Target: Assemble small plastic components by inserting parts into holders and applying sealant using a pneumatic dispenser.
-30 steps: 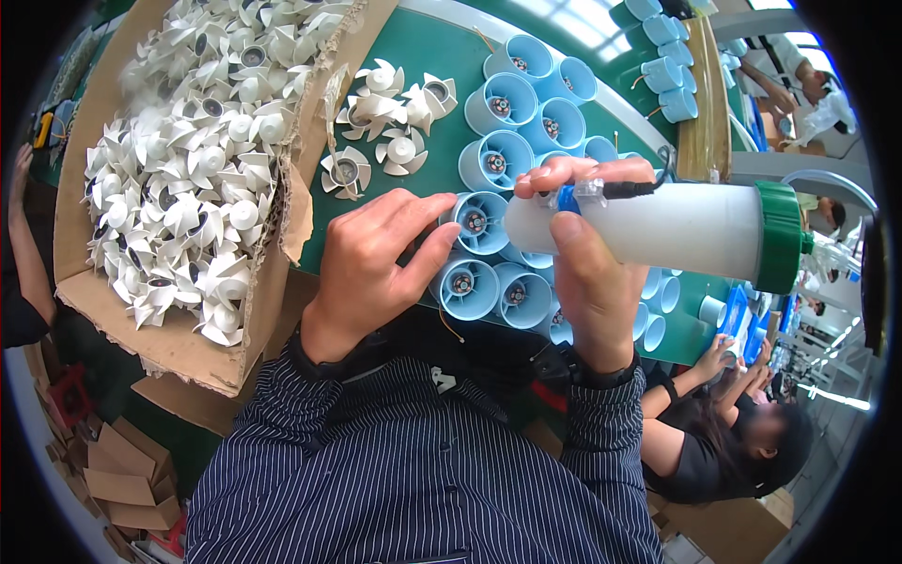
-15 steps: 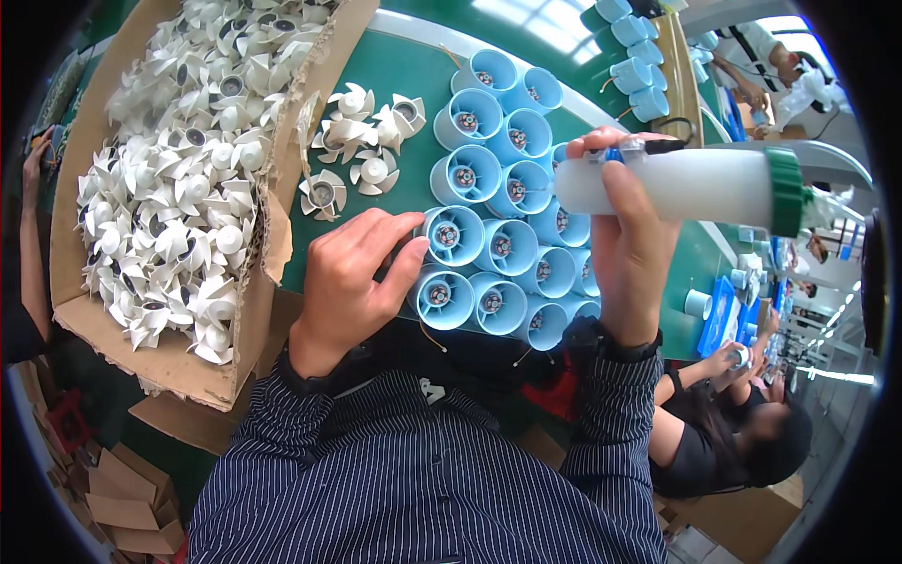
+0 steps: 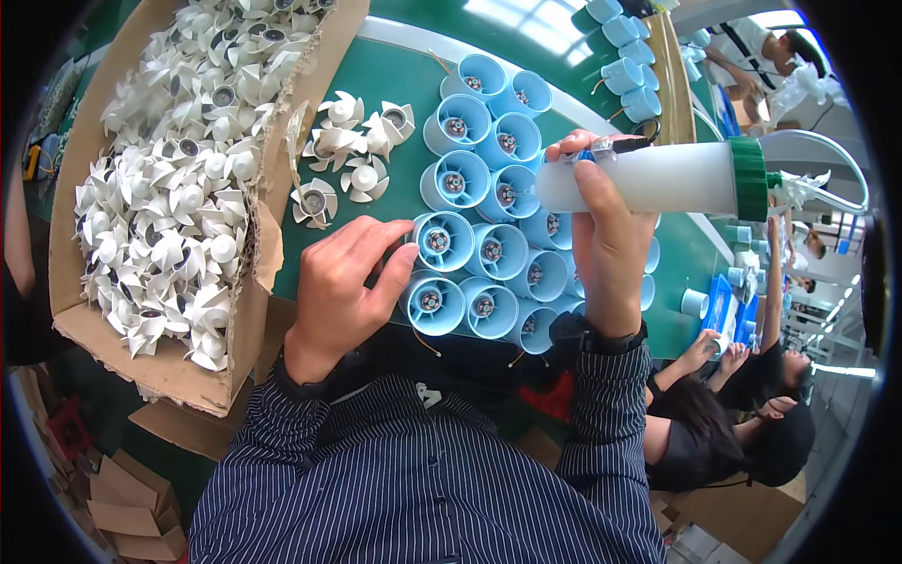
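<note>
Rows of light blue plastic fan housings [image 3: 490, 252], open upward with a small metal motor core inside each, stand on the green table [image 3: 395, 56]. My left hand [image 3: 343, 291] is at the near-left of this group, its curled index finger and thumb against the rim of one housing [image 3: 443, 242]. Above the right side of the group, my right hand [image 3: 609, 235] grips a translucent white dispensing bottle [image 3: 658, 180] with a green cap. It lies nearly level, cap to the right. A blue fitting and black tube sit by my fingers. Bottle and hand hide several housings.
Left of me a large cardboard box [image 3: 246, 310] holds a heap of white fan impellers [image 3: 188, 216]. Several loose impellers [image 3: 365, 179] lie between box and housings. More blue housings [image 3: 622, 72] stand at the far right. Co-workers [image 3: 700, 423] sit along the right, near a blue tray [image 3: 719, 315].
The bottle has moved left in my right hand, its capped end the most. My left hand stays at the same housing. The whole view has shifted slightly, and the co-workers at right have moved.
</note>
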A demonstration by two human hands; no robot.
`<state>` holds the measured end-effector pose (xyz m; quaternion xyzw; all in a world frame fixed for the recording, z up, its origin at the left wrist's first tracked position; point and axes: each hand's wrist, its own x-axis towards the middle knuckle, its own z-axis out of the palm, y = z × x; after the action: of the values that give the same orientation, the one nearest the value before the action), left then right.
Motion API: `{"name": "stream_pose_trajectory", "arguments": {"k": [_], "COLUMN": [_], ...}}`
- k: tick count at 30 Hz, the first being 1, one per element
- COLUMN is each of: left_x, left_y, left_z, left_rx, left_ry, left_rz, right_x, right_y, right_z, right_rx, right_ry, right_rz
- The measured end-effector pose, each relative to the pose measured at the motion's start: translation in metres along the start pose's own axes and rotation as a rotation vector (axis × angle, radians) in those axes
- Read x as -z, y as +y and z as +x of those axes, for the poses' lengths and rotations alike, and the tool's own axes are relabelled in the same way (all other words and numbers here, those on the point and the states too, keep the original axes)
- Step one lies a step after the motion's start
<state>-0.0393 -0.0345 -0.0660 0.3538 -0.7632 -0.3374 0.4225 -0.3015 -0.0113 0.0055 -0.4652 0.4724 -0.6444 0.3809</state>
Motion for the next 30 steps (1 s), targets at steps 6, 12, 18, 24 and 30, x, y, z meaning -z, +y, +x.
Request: {"name": "stream_pose_trajectory", "arguments": {"k": [6,12,18,24,30], "left_x": [0.000,0.001,-0.001,0.003,0.000], "left_y": [0.001,0.002,-0.001,-0.002,0.000], "left_z": [-0.001,-0.001,0.000,-0.002,0.000], "left_rx": [0.012,0.040,-0.019,-0.021,-0.021], "left_ry": [0.002,-0.017,0.008,-0.028,-0.005], "left_rz": [-0.001,-0.001,0.005,0.011,-0.004], "right_x": [-0.002,0.001,-0.013,-0.032,-0.036], "right_y": [-0.005,-0.020,-0.034,-0.017,-0.001], "right_z": [-0.001,-0.004,0.007,0.016,0.022], "right_rx": [-0.031,0.000,0.023,-0.060,-0.079], "right_ry": [0.025,-0.005,-0.156,-0.226,-0.195], "right_rz": [-0.052,-0.024,0.005,-0.015,-0.001]}}
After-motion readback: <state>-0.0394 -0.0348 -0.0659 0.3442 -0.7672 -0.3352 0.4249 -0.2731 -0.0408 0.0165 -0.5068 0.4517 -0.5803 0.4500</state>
